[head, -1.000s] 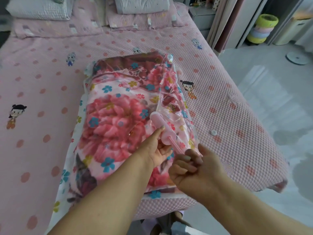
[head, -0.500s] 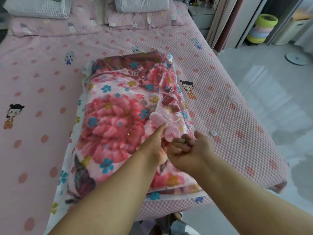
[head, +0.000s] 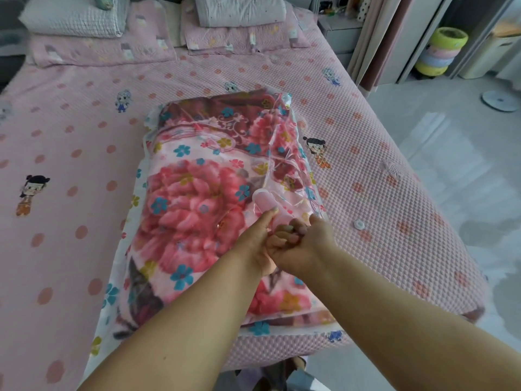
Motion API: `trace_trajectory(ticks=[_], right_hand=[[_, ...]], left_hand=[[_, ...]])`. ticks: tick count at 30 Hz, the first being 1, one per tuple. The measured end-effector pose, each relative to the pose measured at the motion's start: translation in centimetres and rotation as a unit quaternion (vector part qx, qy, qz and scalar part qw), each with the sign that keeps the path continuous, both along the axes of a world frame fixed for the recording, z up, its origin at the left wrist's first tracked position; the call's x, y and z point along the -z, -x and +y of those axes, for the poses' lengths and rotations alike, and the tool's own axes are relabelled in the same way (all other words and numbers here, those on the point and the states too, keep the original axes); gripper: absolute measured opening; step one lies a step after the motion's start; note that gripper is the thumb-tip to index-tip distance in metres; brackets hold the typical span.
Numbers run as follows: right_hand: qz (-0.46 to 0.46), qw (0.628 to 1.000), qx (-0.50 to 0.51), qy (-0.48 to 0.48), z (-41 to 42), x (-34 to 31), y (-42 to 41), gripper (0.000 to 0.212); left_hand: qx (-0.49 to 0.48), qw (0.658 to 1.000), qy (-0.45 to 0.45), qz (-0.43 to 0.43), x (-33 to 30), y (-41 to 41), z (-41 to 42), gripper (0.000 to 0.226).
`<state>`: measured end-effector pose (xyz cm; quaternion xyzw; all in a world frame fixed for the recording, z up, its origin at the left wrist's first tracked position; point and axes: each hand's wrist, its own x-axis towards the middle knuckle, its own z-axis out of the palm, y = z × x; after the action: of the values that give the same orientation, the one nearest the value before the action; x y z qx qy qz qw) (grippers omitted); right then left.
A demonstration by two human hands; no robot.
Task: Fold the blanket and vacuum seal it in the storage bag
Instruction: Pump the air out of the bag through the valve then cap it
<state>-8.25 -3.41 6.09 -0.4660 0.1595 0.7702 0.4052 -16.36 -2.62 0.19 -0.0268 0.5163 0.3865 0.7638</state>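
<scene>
While the blanket (head: 197, 210) lies bagged in the storage bag (head: 284, 142) on the bed (head: 394, 193), I grip the pink hand pump (head: 267, 203) with my left hand (head: 253, 244); my right hand (head: 304, 244) clasps its near end, axis pointing away.

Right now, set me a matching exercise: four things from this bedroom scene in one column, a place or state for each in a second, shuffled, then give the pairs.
Things:
1. floral blanket
2. pink hand pump
3. small white cap
4. stacked coloured rings

Places or states:
A. loose on the bedspread, right of the bag
B. on the floor beyond the bed's far right corner
C. folded inside the clear storage bag
D. on top of the bag, held by both hands, left hand and right hand

Pairs: 1-C, 2-D, 3-A, 4-B
</scene>
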Motion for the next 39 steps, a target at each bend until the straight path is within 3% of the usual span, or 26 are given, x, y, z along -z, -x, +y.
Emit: trace_trajectory(ticks=[8, 12, 15, 19, 22, 26, 29, 32, 36, 39], right_hand=[[0.014, 0.999, -0.042, -0.029, -5.0, -2.1, -3.2, 0.067], [-0.023, 0.999, -0.022, -0.021, -1.3, 0.1, -0.5, 0.070], [-0.013, 0.999, -0.019, -0.033, -1.4, 0.9, -0.8, 0.069], [0.030, 0.998, -0.048, -0.022, -6.5, -2.5, -2.9, 0.064], [0.033, 0.999, -0.033, -0.021, -5.8, -2.7, -2.8, 0.065], [-0.005, 1.000, 0.000, -0.009, -0.9, -0.7, -0.3, 0.065], [-0.003, 0.999, -0.007, -0.033, -1.7, -0.3, -0.7, 0.065], [0.016, 0.998, -0.046, -0.033, -5.6, -2.1, -2.4, 0.064], [0.018, 1.000, -0.011, -0.023, -4.2, -1.5, -2.6, 0.066], [-0.006, 1.000, 0.004, -0.019, -1.1, -0.1, -0.4, 0.066]], left_hand=[[-0.054, 0.996, 0.005, 0.070, 0.6, 0.2, -0.4, 0.049], [-0.003, 1.000, 0.004, 0.013, -0.2, -0.3, -0.4, 0.045], [0.008, 1.000, 0.010, 0.027, -0.2, -0.2, -0.4, 0.046], [-0.050, 0.996, 0.010, 0.074, 0.4, 0.2, -0.6, 0.045], [-0.066, 0.995, 0.010, 0.079, 0.3, 0.1, -0.2, 0.054], [-0.062, 0.997, 0.018, 0.049, -0.7, -1.1, 0.5, 0.057], [-0.023, 1.000, 0.019, -0.002, -0.8, -0.9, -0.1, 0.054], [-0.029, 0.998, -0.004, 0.054, 0.1, 0.4, -0.4, 0.040], [-0.025, 0.998, 0.000, 0.065, -0.3, 0.0, -0.1, 0.045], [0.023, 0.999, 0.009, 0.022, -0.5, -0.2, 0.1, 0.054]])
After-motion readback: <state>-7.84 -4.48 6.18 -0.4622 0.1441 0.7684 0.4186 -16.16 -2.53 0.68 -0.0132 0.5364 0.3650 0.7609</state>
